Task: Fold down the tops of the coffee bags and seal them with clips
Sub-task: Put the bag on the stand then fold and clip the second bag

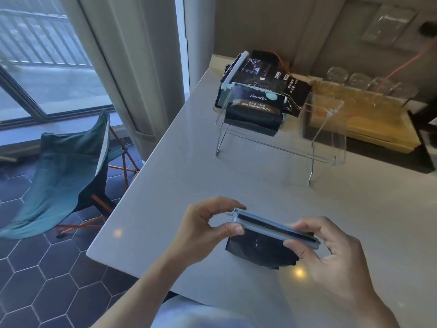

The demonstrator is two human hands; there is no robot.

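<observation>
Both hands' fingers pinched shut on grey clip over dark coffee bag, label hidden. Left hand, right hand. Far bag reads "BLUE MOUNTAIN FOOD".

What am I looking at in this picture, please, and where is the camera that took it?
There is no machine here: a person wears a wide-angle camera on the head, looking down at their own bare hands. The left hand and right hand each grip one end of a long grey clip fitted over the top of a dark coffee bag, above a pale counter. Farther back, a clear acrylic rack holds more coffee bags, one with a similar clip.
</observation>
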